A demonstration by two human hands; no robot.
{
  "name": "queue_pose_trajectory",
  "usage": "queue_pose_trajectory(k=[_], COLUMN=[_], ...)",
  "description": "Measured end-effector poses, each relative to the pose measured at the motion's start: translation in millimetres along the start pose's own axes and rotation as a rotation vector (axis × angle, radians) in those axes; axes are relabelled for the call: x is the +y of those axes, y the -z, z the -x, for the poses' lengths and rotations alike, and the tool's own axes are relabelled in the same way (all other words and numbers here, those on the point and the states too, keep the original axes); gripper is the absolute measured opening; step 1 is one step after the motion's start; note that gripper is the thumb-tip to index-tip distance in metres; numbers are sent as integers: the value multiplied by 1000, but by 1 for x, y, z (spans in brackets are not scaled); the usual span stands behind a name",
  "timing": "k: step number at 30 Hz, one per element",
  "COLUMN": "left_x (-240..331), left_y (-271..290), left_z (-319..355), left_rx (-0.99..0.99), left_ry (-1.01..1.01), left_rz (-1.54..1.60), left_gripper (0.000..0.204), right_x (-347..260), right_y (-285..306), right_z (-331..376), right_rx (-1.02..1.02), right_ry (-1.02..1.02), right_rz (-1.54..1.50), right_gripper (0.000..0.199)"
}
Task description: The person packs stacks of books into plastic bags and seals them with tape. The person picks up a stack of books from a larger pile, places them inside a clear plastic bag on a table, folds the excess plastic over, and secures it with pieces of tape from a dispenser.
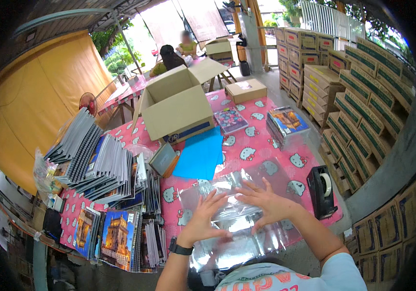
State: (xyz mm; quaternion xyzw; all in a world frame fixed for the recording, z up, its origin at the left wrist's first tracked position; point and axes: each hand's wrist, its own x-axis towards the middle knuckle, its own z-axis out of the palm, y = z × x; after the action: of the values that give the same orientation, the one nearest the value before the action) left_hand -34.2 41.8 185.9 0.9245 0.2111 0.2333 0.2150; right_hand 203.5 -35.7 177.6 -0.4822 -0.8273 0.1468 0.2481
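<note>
My left hand (pixel 201 219), with a dark band on its wrist, has its fingers spread over a pile of clear plastic sheets or bags (pixel 246 245). Opposite it, my right hand (pixel 272 203) is also spread on the shiny plastic, thumb turned inward. Neither hand grips anything. The plastic lies on the pink patterned tablecloth (pixel 170 195) close to my body. To the right of my right hand stands a black tape dispenser (pixel 320 194). Blue sheets (pixel 200 155) lie beyond my left hand.
Piles of spiral notebooks (pixel 120 237) fill the table's left side. An open cardboard box (pixel 179 111) stands at the back, near a small closed carton (pixel 245 91). Plastic-wrapped notebooks (pixel 288 123) are stacked back right. Stacked cartons (pixel 363 106) line the right; two people sit far off.
</note>
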Motion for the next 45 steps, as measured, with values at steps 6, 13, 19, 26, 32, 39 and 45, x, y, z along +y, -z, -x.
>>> queue_pose_trajectory(k=[6, 13, 19, 26, 32, 39, 45], left_x=[-1, 7, 2, -35, -59, -45, -22], left_y=[-17, -23, -26, -3, -24, -20, -113], left_z=[9, 7, 6, -27, -39, -19, 77], left_rx=[193, 254, 242, -3, 44, 170, 57], left_ry=[-41, -9, 38, 26, 317, 80, 248], left_rz=[-6, -113, -160, 52, 259, 92, 120], left_gripper=[34, 22, 21, 42, 24, 11, 8], right_x=[-7, -10, -6, -1, 40, 18, 14], right_y=[-23, -35, -36, -16, -22, -36, -136], right_z=[-9, -15, -21, -43, -63, -54, 38], right_rx=[280, 340, 268, 126, 101, 187, 52], right_ry=[115, 134, 1, -100, -246, -30, -94], right_rz=[125, 186, 158, 214, -251, -99, -129], right_gripper=[39, 17, 7, 18, 21, 15, 17])
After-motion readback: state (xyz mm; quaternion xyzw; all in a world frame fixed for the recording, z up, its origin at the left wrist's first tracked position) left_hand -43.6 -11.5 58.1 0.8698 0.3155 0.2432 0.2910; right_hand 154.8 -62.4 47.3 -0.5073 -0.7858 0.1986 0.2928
